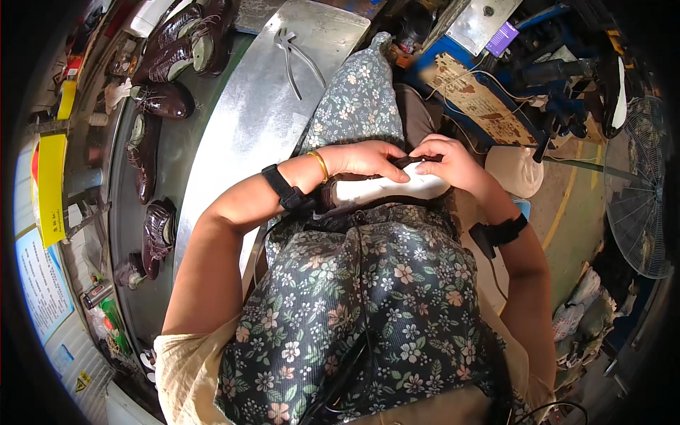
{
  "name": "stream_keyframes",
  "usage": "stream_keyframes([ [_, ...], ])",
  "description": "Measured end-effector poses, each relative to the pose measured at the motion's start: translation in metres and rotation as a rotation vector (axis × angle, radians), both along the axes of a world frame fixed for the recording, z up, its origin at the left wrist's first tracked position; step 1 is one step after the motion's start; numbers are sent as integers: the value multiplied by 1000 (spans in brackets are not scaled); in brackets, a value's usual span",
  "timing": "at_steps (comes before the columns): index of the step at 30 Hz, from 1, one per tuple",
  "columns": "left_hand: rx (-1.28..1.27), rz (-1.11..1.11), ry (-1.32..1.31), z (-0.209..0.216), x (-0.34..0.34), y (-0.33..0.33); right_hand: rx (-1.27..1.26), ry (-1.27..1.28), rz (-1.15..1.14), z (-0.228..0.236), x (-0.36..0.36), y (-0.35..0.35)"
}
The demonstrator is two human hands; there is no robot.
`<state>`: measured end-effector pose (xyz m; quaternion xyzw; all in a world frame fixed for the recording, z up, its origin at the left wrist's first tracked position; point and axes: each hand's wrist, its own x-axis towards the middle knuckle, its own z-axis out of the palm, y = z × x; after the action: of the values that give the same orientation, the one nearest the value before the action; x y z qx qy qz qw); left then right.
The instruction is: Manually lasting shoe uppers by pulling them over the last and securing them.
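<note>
Several dark brown shoes (164,99) line the curved black conveyor (180,152) on your left, and just beside it a broad sheet-metal table (244,124) runs away from you with a pair of pincers (292,57) lying near its far end. Your floral dress (368,283) fills the lower middle of the view, and on your lap lies the shoe (386,190) you are working on, its pale underside facing up. Your left hand (372,157) is closed over its upper edge, fingers curled down onto it, a gold bangle (321,165) on that wrist. Your right hand (446,161) pinches a small dark strip (411,161) at the same edge, fingertips nearly touching those of the left.
</note>
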<state>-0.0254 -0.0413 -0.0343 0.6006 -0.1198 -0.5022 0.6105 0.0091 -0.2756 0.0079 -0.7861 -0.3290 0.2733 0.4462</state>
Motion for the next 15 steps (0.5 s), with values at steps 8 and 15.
stream_keyframes([
  [8,92,49,-52,-2,-5,-1,-5,-455,-146,-33,-17,8],
  [15,81,32,-225,0,-7,-4,-177,-297,-161,-19,-16,15],
])
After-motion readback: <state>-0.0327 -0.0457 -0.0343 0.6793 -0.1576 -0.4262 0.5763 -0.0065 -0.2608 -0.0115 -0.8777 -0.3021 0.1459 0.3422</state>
